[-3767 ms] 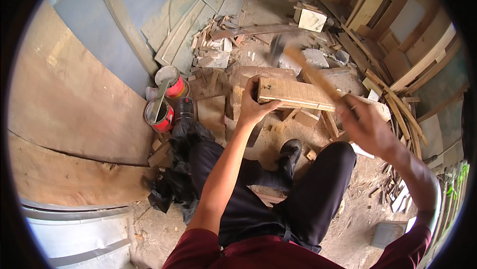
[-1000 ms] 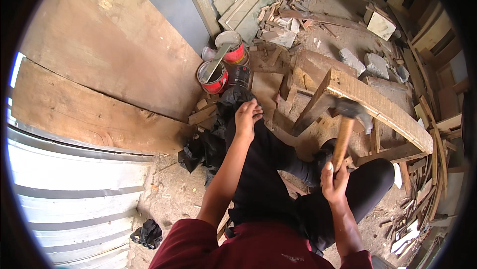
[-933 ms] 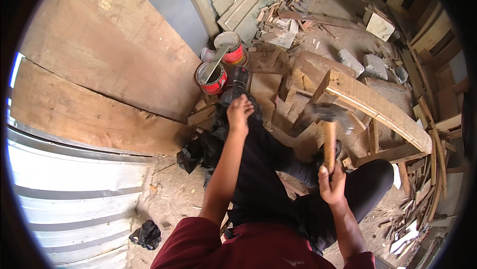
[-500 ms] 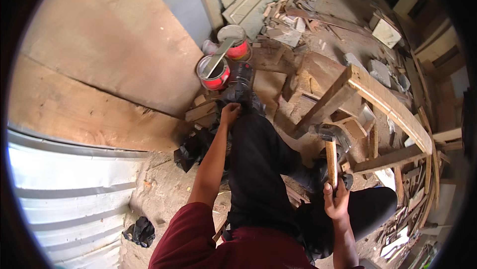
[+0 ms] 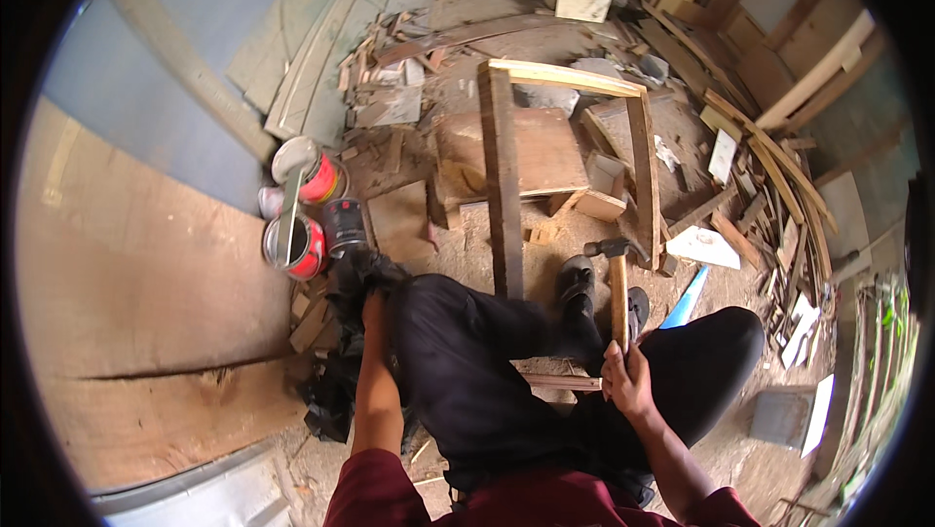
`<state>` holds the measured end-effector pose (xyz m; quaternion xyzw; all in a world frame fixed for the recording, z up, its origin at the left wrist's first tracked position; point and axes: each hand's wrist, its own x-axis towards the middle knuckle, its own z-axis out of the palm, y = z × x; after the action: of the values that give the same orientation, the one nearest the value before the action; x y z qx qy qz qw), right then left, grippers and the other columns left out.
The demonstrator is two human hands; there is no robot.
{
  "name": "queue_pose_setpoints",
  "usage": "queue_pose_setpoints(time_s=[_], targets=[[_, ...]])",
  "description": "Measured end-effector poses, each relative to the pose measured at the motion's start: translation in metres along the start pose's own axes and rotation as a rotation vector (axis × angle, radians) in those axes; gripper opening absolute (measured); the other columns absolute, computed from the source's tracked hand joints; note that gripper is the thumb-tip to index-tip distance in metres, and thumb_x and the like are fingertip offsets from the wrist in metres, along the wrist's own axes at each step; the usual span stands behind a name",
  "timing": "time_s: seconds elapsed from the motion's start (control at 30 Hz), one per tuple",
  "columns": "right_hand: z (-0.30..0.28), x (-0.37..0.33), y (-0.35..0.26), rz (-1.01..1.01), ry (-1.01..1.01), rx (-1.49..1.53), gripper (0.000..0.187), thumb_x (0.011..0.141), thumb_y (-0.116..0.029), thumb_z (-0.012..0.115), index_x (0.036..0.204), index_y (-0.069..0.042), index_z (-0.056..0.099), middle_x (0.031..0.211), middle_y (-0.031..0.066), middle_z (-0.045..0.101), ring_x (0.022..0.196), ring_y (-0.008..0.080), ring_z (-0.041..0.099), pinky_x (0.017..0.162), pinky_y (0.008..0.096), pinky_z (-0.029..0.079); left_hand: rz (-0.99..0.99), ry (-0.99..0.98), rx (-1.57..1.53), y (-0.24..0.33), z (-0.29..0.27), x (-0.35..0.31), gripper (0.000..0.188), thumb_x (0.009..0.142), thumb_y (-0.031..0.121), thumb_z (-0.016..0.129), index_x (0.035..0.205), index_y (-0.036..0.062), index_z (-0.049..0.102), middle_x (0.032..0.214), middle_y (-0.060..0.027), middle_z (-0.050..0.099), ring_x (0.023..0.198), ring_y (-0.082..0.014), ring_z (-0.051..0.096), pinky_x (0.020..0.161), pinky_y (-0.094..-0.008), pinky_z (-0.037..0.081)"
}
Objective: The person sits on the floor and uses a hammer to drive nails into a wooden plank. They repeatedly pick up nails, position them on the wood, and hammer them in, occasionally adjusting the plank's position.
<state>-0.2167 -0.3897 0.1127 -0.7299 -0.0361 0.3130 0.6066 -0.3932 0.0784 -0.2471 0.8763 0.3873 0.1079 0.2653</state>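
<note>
My right hand is wrapped round the wooden handle of a claw hammer. The hammer stands upright above my shoes, its dark metal head at the top. Beside my left knee, my left hand reaches to a black plastic bag; its fingers are hidden by the bag and the knee. In front of me rises a wooden frame with two long side pieces and a pale crosspiece at its far end.
Paint cans stand left of the bag, with a greenish strip lying across them. Beyond the frame is a wooden panel. Wood scraps lie farther off; long boards pile up at right. A blue-bladed piece lies near my right knee.
My view has swung to the right, so the cans and frame appear farther left. My left hand has gone deeper toward the black bag, its fingers now hidden. The right hand keeps the hammer.
</note>
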Motion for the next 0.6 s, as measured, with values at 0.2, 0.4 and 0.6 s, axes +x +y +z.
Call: queue_pose_setpoints(time_s=[0.2,0.4,0.6], targets=[[0.009,-0.015,0.024,0.053,-0.026,0.028,0.032,0.103,-0.037,0.049,0.093,-0.008,0.042,0.061,-0.0035,0.041,0.045,0.0054,0.040,0.041,0.0234,0.039,-0.180,-0.177,0.031,-0.024,0.008,0.019,0.049,0.089,0.046,0.061,0.116,0.0045,0.062,0.117,-0.0205,0.065,0.108,-0.0438,0.060,0.086,-0.0504,0.050],[0.003,-0.021,0.031,0.077,0.001,-0.008,0.030,0.104,-0.034,0.048,0.090,-0.010,0.040,0.061,-0.0040,0.038,0.045,0.0051,0.037,0.041,0.0232,0.038,-0.398,-0.157,0.121,0.019,0.008,0.027,0.043,0.093,0.045,0.056,0.109,0.0066,0.067,0.111,-0.0194,0.068,0.106,-0.0421,0.064,0.086,-0.0526,0.052],[-0.001,-0.016,0.035,0.069,0.000,0.052,0.029,0.104,-0.034,0.048,0.090,-0.009,0.041,0.062,-0.0039,0.038,0.045,0.0056,0.037,0.041,0.0232,0.037,-0.376,-0.126,0.044,0.011,0.001,0.034,0.042,0.093,0.041,0.055,0.110,0.0047,0.067,0.111,-0.0221,0.068,0.105,-0.0416,0.065,0.085,-0.0500,0.054]])
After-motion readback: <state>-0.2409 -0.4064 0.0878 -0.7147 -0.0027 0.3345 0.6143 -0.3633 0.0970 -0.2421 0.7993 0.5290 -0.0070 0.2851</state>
